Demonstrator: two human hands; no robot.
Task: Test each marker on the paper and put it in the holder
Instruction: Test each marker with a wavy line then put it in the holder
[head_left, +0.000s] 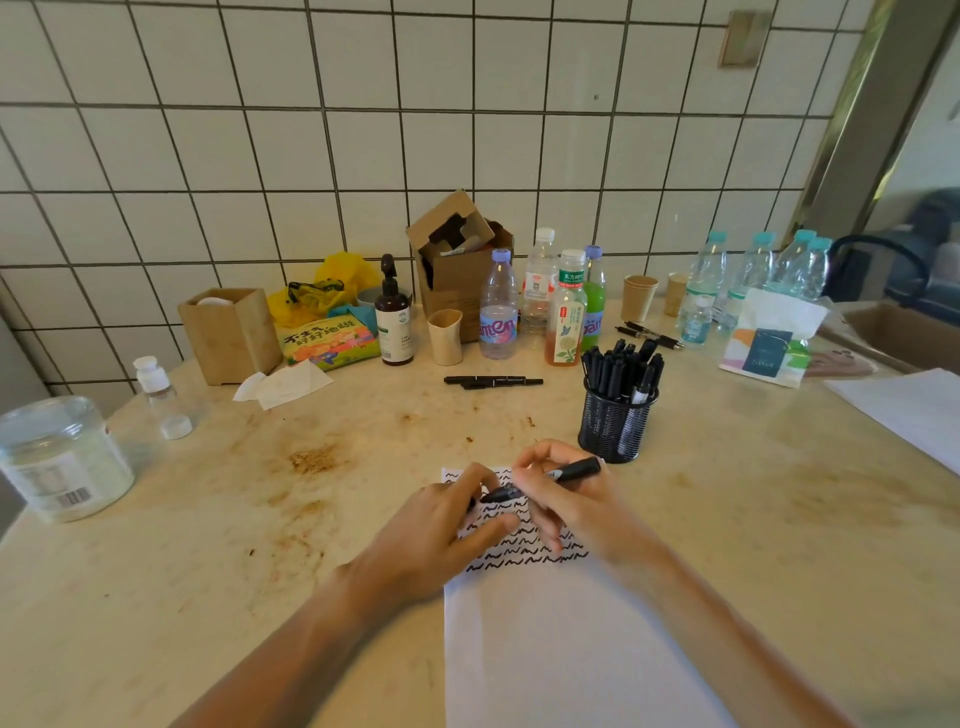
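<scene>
A white sheet of paper (561, 639) lies at the table's front, its top part covered with rows of black squiggles. Over those squiggles my right hand (561, 506) grips a black marker (574, 472) by its barrel. My left hand (441, 525) pinches the marker's cap end (501, 493), so both hands meet on the same marker. Just beyond my right hand stands a black mesh holder (615, 426) filled with several black markers. Two more black markers (491, 381) lie side by side farther back on the table.
Bottles (498, 306), paper cups (640, 296), a cardboard box (457, 260), a wooden box (228, 335) and a tissue pack (769, 343) line the back by the tiled wall. A clear jar (57, 457) sits at the left edge. Pens (649, 332) lie behind the holder.
</scene>
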